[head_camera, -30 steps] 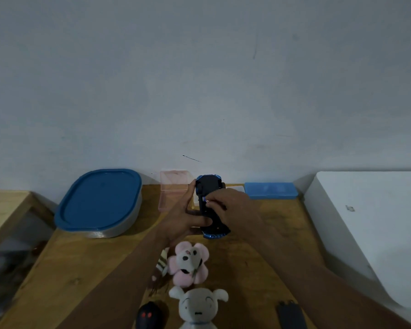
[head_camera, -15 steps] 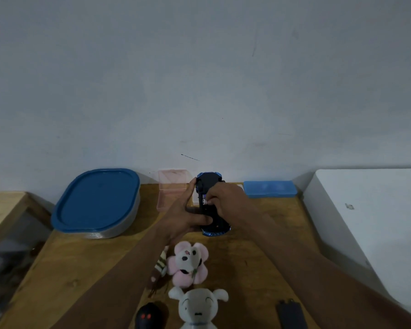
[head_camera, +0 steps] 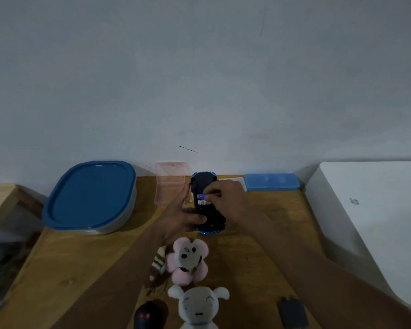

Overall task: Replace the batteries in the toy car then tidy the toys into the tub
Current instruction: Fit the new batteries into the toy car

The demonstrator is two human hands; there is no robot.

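I make out red-and-white print on the batteries [head_camera: 202, 202] in the upturned toy car [head_camera: 210, 222], too small to read. The car sits far back over the wooden table [head_camera: 64, 269], between a pink box [head_camera: 170, 181] and a blue case [head_camera: 271, 182], with the lidded tub [head_camera: 90, 198] to the left and plush toys [head_camera: 188, 261] nearer me. The left hand [head_camera: 178, 219] grips the car's side with curled fingers, and the right hand [head_camera: 230, 200] pinches one of the batteries at the open compartment.
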